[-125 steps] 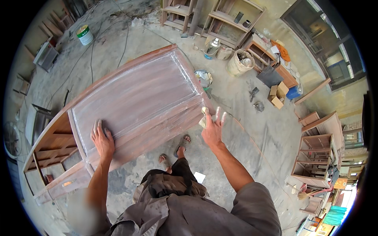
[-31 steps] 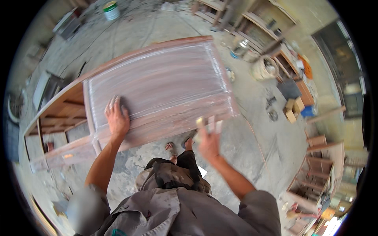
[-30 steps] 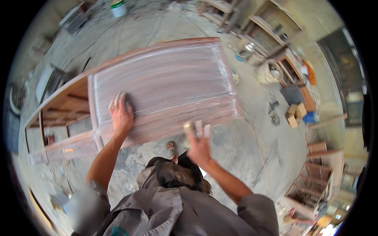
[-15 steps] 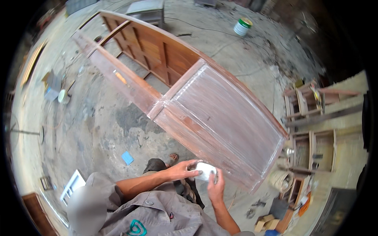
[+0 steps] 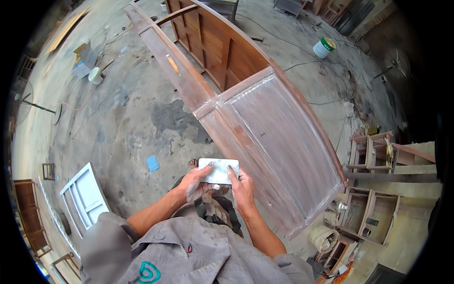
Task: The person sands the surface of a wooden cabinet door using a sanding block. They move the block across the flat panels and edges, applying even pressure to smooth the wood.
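Observation:
Both my hands grip a pale, dusty rectangular sheet [image 5: 220, 171], which looks like folded sandpaper, and hold it flat in front of my body. My left hand [image 5: 194, 183] is closed on its left end, thumb on top and fingers beneath. At the right end, my right hand [image 5: 243, 188] pinches it with the thumb on top; its other fingers are partly hidden. Just beyond lies a large reddish-brown wooden cabinet frame [image 5: 283, 137] with a panel covered in whitish dust. Resting on its long left rail is an orange-handled tool [image 5: 173, 65], perhaps a scraper or chisel.
A blue square sheet [image 5: 152, 163] lies on the concrete floor, and a white slatted frame [image 5: 86, 194] stands at left. Buckets include a green-rimmed one [image 5: 324, 48] at far right and a white one [image 5: 96, 75] at far left. Small wooden shelves [image 5: 369, 213] line the right side.
My hands have moved left and up in view, away from the cabinet's near edge. The sheet, tilted between my fingers before, now lies flat and faces up. The view has shifted too.

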`<state>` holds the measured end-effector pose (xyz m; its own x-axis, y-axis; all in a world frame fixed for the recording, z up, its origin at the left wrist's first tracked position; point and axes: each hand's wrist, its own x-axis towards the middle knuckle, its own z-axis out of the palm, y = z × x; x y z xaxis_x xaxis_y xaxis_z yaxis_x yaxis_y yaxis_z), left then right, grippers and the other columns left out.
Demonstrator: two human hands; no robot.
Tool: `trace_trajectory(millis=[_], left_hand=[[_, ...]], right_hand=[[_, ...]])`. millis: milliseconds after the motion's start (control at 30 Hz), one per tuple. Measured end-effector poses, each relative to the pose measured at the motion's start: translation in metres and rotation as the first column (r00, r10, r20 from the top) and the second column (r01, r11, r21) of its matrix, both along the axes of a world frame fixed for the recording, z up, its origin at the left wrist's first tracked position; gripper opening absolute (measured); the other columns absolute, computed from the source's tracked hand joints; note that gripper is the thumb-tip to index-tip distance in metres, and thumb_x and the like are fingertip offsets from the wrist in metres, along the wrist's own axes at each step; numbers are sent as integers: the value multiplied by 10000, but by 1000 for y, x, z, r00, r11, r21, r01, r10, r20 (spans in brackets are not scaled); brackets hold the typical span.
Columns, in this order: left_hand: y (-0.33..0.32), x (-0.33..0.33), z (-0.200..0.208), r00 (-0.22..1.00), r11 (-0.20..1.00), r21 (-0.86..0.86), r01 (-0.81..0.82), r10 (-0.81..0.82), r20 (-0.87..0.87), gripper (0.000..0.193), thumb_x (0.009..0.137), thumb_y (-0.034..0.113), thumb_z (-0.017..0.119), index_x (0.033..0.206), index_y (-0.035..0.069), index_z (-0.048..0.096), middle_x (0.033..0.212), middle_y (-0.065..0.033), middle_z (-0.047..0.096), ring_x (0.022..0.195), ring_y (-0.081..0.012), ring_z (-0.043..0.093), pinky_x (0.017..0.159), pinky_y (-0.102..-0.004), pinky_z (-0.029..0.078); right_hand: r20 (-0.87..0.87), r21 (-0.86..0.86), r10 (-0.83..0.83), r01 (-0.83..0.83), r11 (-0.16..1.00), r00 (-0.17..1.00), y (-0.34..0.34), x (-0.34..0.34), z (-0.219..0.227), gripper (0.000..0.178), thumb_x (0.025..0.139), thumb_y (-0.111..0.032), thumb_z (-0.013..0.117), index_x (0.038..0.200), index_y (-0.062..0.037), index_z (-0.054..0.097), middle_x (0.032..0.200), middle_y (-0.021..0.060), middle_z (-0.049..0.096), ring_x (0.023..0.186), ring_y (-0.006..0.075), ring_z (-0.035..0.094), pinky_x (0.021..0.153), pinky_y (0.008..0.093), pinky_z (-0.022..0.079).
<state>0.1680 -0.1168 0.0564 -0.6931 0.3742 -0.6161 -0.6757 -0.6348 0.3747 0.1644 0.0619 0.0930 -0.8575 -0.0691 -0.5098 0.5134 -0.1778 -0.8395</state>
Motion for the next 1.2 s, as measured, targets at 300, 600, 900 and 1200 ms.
trace_trajectory(millis=[300, 600, 900, 1200], left_hand=[[-70, -37, -13, 966, 966, 36, -255, 256, -26, 416, 1081, 194, 552, 1395, -67, 471, 1339, -182, 616, 1194, -305, 659, 938, -433, 627], [-226, -127, -61, 847, 829, 189, -527, 493, 197, 405, 1059, 64, 516, 1398, -123, 398, 1397, -273, 532, 1271, -436, 588, 1092, -478, 565], [-290, -185, -53, 862, 870, 69, -489, 469, 192, 333, 1035, 50, 506, 1320, -117, 465, 1355, -254, 574, 1265, -453, 584, 1085, -525, 555], [-294, -237, -27, 818, 812, 114, -572, 557, 141, 335, 1055, 91, 544, 1348, -70, 515, 1400, -193, 604, 1318, -370, 576, 1148, -589, 486]], right_hand=[[-349, 514, 281, -68, 855, 894, -53, -64, -16, 181, 983, -110, 653, 1129, -11, 688, 950, 131, 735, 889, 217, 711, 829, 370, 541], [-515, 857, 713, 277, 434, 476, -205, -272, -48, 238, 905, -128, 714, 1127, -56, 671, 1117, 130, 659, 1054, 341, 627, 894, 424, 525], [-138, 989, 710, 127, 69, 690, -279, -339, -80, 153, 940, -91, 591, 1079, -38, 626, 1096, 155, 634, 1063, 320, 633, 905, 454, 523], [-109, 895, 517, -143, 422, 849, -266, -341, -70, 172, 888, -71, 621, 1040, 0, 586, 1187, 266, 618, 1093, 469, 641, 908, 537, 535]])
